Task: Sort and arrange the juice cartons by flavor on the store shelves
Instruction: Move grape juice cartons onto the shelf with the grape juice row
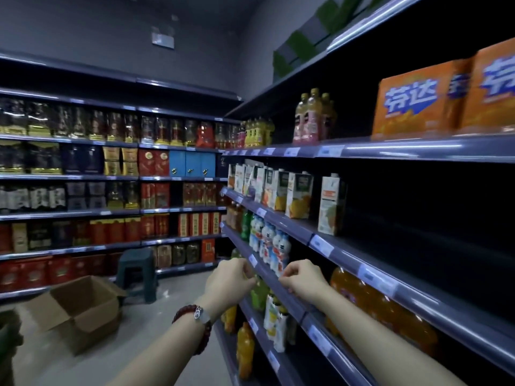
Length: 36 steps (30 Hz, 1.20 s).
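Several juice cartons stand in a row on the second shelf of the right-hand rack, some leaning at the far end. One orange-and-white carton stands apart to their right, and the shelf beyond it is bare and dark. My left hand, with a bead bracelet on its wrist, and my right hand hover close together at the front rail of the shelf below. Both have loosely curled fingers and hold nothing.
White bottles and orange drink bottles fill the lower shelves. Orange boxes and tall bottles sit on the shelf above. An open cardboard box and a green stool stand on the floor at left.
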{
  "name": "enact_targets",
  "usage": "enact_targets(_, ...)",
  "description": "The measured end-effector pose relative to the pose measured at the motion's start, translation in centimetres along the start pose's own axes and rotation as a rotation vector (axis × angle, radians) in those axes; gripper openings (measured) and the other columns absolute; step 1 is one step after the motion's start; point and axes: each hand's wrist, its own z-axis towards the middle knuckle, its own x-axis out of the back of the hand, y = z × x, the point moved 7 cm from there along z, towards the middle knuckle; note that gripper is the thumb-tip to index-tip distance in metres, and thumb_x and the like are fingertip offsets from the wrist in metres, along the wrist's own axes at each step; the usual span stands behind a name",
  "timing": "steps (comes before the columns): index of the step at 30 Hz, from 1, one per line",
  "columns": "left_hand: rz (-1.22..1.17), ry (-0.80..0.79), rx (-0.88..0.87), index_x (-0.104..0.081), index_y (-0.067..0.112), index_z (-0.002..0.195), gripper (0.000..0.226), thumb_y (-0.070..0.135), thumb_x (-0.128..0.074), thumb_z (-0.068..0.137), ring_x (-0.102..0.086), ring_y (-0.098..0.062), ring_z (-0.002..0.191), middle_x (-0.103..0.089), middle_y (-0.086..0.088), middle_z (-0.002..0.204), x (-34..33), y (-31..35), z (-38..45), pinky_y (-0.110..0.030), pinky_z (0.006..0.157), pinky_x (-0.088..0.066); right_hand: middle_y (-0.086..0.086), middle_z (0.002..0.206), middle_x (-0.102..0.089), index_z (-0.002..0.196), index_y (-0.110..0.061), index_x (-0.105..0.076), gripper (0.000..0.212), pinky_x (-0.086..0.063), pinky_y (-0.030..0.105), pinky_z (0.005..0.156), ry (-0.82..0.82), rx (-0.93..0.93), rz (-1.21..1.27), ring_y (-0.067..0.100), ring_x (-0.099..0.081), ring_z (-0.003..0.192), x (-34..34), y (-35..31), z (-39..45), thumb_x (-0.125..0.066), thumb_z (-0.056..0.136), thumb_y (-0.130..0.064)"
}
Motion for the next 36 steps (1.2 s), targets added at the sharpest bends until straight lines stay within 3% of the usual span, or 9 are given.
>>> enact_targets(7,-0.025,-0.02,-0.015,-0.066,0.013,0.087,0.019,0.031,-0.06,0.083,-0.061,-0.016,0.077,-0.065,0.002,0.081,0.0,-7.7,11.8,-0.029,0.061,-0.047,0.002,0.075,-0.066,0.066,-0.017,-0.064,0.019,-0.05,0.027,0.068,0.026,-0.01,0.021,0.014,-0.062,0.072,-5.5,-3.3,12.1,-0.067,0.084,-0.017)
enact_targets(13,-0.039,-0.063,-0.034,-0.062,0.02,0.079,0.012,0.032,-0.062,0.079,-0.062,-0.018,0.083,-0.062,0.005,0.079,-3.8,-12.6,21.1,-0.029,0.064,-0.046,-0.006,0.053,-0.06,0.059,-0.018,-0.063,0.022,-0.049,0.029,0.061,0.027,-0.033,0.05,0.013,-0.058,0.059,-8.9,-2.0,21.9,-0.067,0.08,-0.012)
enact_targets(17,-0.036,-0.08,-0.035,-0.066,0.016,0.084,0.016,0.029,-0.059,0.079,-0.063,-0.018,0.085,-0.067,0.002,0.085,-6.0,-15.5,27.8,-0.029,0.065,-0.047,-0.006,0.062,-0.065,0.06,-0.016,-0.063,0.02,-0.051,0.033,0.065,0.049,-0.055,0.081,0.01,-0.059,0.064,-9.9,-0.7,30.5,-0.064,0.08,-0.014)
enact_targets(21,0.01,-0.055,-0.042,-0.064,0.016,0.081,0.012,0.026,-0.058,0.08,-0.061,-0.013,0.077,-0.065,0.004,0.08,-5.9,-17.8,36.0,-0.026,0.06,-0.047,0.003,0.063,-0.066,0.06,-0.014,-0.063,0.021,-0.049,0.03,0.054,0.077,-0.043,0.125,0.013,-0.058,0.054,-9.7,-1.2,39.8,-0.064,0.081,-0.013)
enact_targets(25,-0.006,-0.011,-0.041,-0.056,0.022,0.069,0.012,0.026,-0.06,0.08,-0.056,-0.008,0.063,-0.06,0.007,0.068,-4.9,-19.9,43.2,-0.02,0.047,-0.036,0.006,0.065,-0.067,0.059,-0.016,-0.065,0.023,-0.055,0.036,0.062,0.112,-0.03,0.141,0.018,-0.061,0.058,-9.8,-2.3,47.4,-0.063,0.081,-0.013)
enact_targets(28,-0.031,-0.018,-0.038,-0.059,0.021,0.071,0.015,0.03,-0.064,0.081,-0.063,-0.013,0.07,-0.067,0.001,0.075,-5.6,-22.1,48.4,-0.025,0.052,-0.042,0.007,0.065,-0.068,0.056,-0.019,-0.065,0.026,-0.057,0.042,0.068,0.129,-0.028,0.124,0.02,-0.061,0.061,-10.8,-2.5,51.9,-0.061,0.08,-0.01)
enact_targets(31,-0.042,-0.033,-0.07,-0.062,0.019,0.074,0.011,0.027,-0.063,0.081,-0.063,-0.013,0.072,-0.066,0.004,0.074,-7.1,-23.9,53.3,-0.029,0.058,-0.049,0.0,0.064,-0.066,0.057,-0.021,-0.063,0.027,-0.054,0.038,0.07,0.183,-0.037,0.085,0.018,-0.062,0.068,-11.2,-2.0,55.8,-0.06,0.081,-0.008)
enact_targets(36,-0.087,-0.049,-0.177,-0.064,0.016,0.077,0.013,0.028,-0.063,0.082,-0.061,-0.016,0.075,-0.063,0.004,0.072,-9.9,-25.3,61.3,-0.027,0.059,-0.045,0.0,0.071,-0.065,0.065,-0.022,-0.062,0.025,-0.051,0.034,0.073,0.35,-0.075,0.047,0.019,-0.06,0.072,-10.5,-0.8,61.3,-0.06,0.085,-0.006)
